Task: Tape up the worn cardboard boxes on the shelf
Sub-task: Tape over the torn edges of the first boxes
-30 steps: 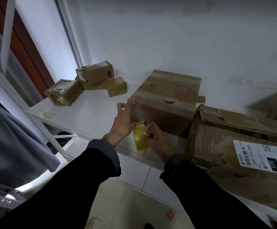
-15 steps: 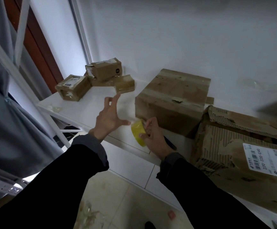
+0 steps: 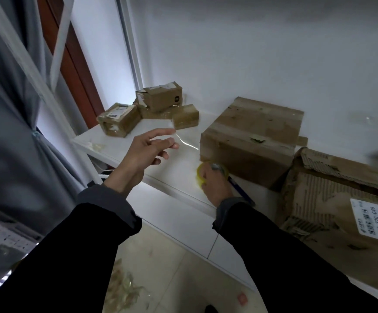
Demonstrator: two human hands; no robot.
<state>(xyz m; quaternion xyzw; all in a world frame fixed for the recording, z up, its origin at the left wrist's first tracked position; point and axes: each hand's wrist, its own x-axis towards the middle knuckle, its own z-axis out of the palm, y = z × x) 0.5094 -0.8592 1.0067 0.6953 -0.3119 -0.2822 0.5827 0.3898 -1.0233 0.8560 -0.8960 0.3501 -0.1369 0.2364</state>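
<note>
Torn cardboard box (image 3: pixel 341 195), label (image 3: pixel 373 222) reading "220 720 C40" — partly blurred

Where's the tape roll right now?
The yellow tape roll is in the right hand, low against the front left corner of the middle box on the white shelf.
</note>
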